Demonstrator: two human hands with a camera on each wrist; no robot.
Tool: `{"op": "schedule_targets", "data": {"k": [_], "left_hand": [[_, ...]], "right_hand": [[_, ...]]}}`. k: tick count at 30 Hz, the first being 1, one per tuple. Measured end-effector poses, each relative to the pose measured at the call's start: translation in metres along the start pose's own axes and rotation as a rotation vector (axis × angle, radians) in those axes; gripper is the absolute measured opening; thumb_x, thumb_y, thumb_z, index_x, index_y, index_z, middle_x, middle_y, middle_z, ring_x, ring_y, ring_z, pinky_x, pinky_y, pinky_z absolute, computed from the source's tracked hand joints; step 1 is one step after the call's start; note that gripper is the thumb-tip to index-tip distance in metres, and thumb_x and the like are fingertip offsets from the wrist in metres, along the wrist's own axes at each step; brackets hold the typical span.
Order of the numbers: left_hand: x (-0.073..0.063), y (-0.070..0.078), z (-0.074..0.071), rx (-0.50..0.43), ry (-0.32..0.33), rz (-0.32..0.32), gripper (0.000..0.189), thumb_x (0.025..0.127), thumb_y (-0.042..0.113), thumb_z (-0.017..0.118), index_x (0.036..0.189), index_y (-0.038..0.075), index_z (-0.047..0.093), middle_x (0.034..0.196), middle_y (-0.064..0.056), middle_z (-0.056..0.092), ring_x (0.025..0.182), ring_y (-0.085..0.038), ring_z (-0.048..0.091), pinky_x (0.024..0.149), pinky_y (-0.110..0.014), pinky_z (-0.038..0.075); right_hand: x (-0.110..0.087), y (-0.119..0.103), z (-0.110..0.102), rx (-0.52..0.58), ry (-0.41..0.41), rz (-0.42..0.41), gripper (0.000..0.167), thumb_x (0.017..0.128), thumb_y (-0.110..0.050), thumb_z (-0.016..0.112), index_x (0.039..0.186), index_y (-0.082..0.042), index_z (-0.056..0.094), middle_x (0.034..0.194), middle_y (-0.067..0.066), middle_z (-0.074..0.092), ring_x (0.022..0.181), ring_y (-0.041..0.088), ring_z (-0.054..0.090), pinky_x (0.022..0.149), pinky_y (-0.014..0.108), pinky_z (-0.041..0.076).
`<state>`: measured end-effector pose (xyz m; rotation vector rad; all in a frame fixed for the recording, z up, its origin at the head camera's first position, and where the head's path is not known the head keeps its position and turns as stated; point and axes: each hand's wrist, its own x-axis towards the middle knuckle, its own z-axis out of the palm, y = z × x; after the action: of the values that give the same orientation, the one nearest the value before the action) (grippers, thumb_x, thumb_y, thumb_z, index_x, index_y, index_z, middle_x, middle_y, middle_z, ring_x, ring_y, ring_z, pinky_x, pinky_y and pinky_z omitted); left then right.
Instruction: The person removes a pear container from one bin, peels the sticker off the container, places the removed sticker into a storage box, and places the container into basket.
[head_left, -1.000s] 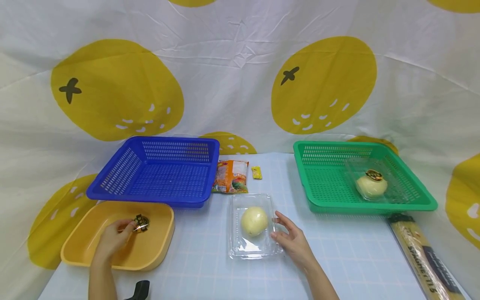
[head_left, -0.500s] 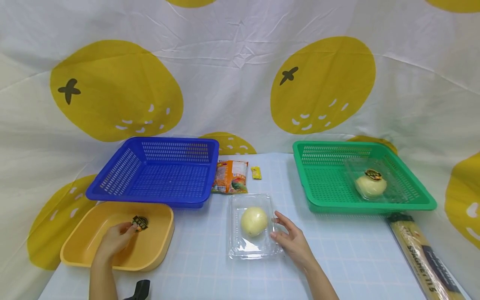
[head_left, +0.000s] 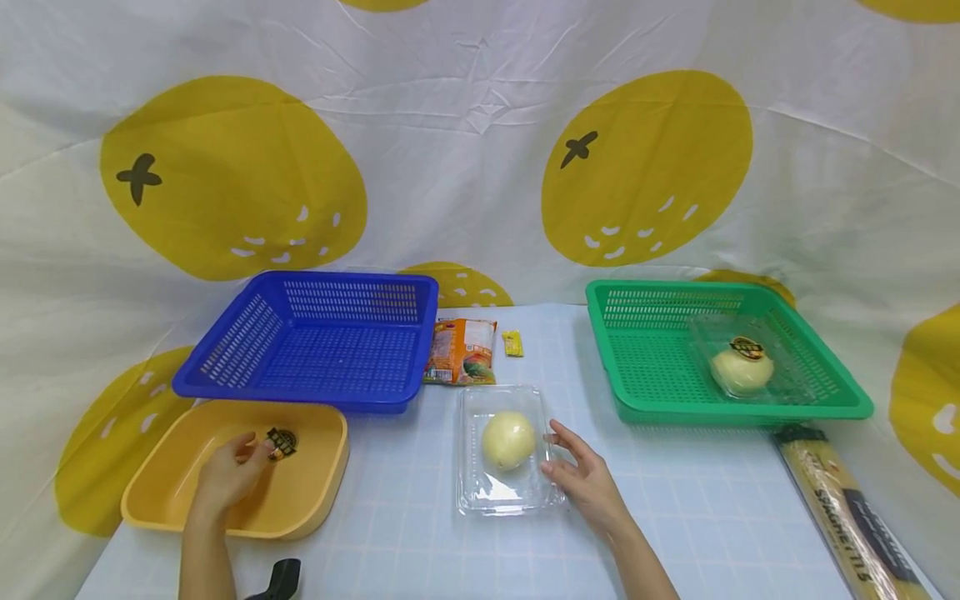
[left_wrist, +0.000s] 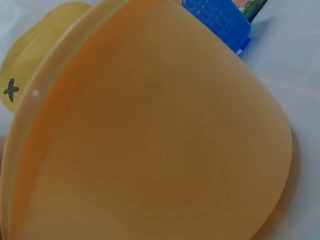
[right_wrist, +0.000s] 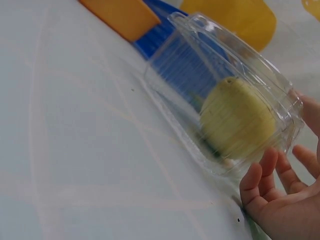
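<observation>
Over the yellow tray [head_left: 330, 500], my left hand [head_left: 228, 479] pinches a round black-and-gold sticker [head_left: 282, 443] between thumb and fingers. The left wrist view holds mostly the tray's wall [left_wrist: 165, 125], and neither hand nor sticker shows there. A lidded clear plastic box [head_left: 472, 492] stands mid-table with a pale yellow round fruit [head_left: 508, 440] inside. My right hand [head_left: 588, 483] rests against the box's right side, fingers loosely bent. From the right wrist view, those fingertips [right_wrist: 268, 159] lie at the box's end, beside the fruit [right_wrist: 237, 117].
A blue basket [head_left: 337, 358] stands behind the tray. At right, a green basket [head_left: 637, 358] holds another clear box with a fruit and the same kind of sticker [head_left: 747, 348]. An orange snack packet [head_left: 461, 352], a small yellow sachet [head_left: 513, 343] and a spaghetti pack [head_left: 847, 517] lie on the table.
The left hand and the sticker shift very slightly over the tray, and the sticker's tilt changes a little. The right hand and the box stay in place.
</observation>
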<state>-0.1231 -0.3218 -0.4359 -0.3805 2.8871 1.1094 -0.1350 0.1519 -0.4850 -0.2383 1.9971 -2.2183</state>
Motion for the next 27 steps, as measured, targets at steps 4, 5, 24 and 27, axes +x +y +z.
{"op": "schedule_targets", "data": {"k": [4,5,24,27], "left_hand": [[-0.003,0.003,0.008,-0.113,0.266,0.100,0.044,0.094,0.017,0.053,0.125,-0.014,0.049,0.111,-0.033,0.057,0.084,-0.006,0.058,0.072,-0.011,0.042],[-0.003,0.004,0.010,-0.141,0.324,0.118,0.040,0.093,0.016,0.055,0.122,-0.013,0.052,0.106,-0.026,0.062,0.080,0.004,0.054,0.067,-0.006,0.039],[-0.037,0.073,0.057,-0.908,0.375,0.449,0.014,0.088,-0.016,0.049,0.100,-0.021,0.054,0.084,-0.004,0.069,0.071,-0.011,0.066,0.063,-0.018,0.052],[-0.038,0.082,0.069,-0.883,0.292,0.534,0.015,0.088,-0.017,0.049,0.102,-0.024,0.052,0.089,-0.004,0.070,0.077,-0.011,0.067,0.066,-0.019,0.053]], "right_hand": [[0.001,0.000,0.000,-0.004,0.007,0.013,0.068,0.084,0.004,0.064,0.143,0.003,0.031,0.131,0.024,0.037,0.083,0.008,0.060,0.073,0.017,0.050],[0.001,0.000,0.000,-0.004,0.007,0.014,0.068,0.084,0.004,0.064,0.143,0.003,0.031,0.131,0.024,0.037,0.083,0.008,0.060,0.073,0.017,0.050],[0.000,0.000,0.002,-0.003,0.022,0.049,0.068,0.084,0.002,0.065,0.144,-0.001,0.033,0.132,0.022,0.038,0.085,0.010,0.060,0.077,0.018,0.050],[0.000,0.000,0.001,-0.011,0.027,0.043,0.067,0.084,0.002,0.065,0.143,-0.001,0.033,0.131,0.021,0.038,0.086,0.010,0.061,0.077,0.018,0.050]]}}
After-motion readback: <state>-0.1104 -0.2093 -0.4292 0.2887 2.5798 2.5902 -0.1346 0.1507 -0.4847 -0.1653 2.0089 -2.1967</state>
